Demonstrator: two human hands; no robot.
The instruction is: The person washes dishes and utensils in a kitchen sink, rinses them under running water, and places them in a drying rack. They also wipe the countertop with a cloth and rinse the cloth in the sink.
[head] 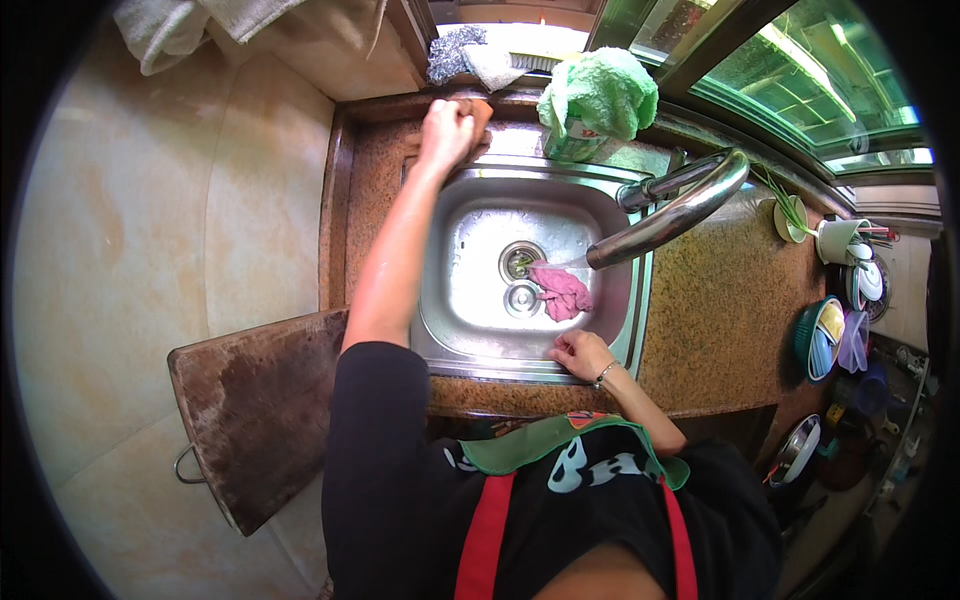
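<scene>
My left hand (448, 133) is at the back left corner of the counter, its fingers closed on an orange-brown object (482, 116) that is mostly hidden; its kind cannot be told. My right hand (583, 354) rests over the front right rim of the stainless steel sink (480, 217), fingers curled, holding nothing that shows. In the basin a wet pink cloth (561, 292) lies beside the drain (522, 261), where some green scraps sit. A round metal strainer or stopper (521, 299) lies just in front of the drain. Water runs from the curved chrome faucet (667, 217) onto the cloth.
A green cloth (600, 90) covers a container behind the sink. A brush (536, 60) and scouring pads (456, 54) lie on the sill. A wooden cutting board (259, 412) stands at left. Plant pots (789, 219) and a teal basket of dishes (808, 337) are at right.
</scene>
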